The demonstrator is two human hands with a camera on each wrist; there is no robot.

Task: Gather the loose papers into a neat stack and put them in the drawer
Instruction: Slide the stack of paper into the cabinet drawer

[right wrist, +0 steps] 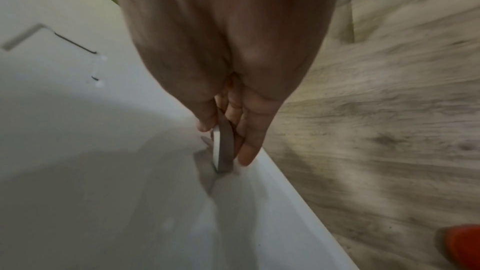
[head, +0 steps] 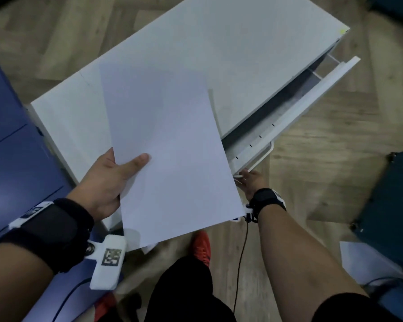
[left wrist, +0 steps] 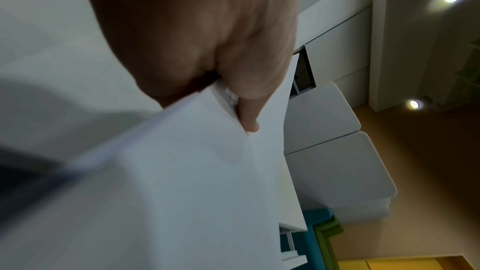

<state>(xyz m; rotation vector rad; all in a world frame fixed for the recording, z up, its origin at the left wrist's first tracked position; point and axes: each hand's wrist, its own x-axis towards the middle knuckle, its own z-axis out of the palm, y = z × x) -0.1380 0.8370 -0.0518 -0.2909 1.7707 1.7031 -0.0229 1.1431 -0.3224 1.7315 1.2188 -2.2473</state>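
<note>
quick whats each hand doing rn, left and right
Left hand: grips the stack of papers, thumb on top.
Right hand: fingers curled round the drawer handle; drawer partly open.

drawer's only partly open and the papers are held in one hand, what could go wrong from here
1. The left hand pinches the paper stack at one edge only, so sheets may sag, fan apart or slip.
2. The drawer shows only a narrow gap; the wide stack may catch or crumple on its front panel.
3. The right hand grips the handle at the drawer's near end, so an off-centre pull may skew it.
</note>
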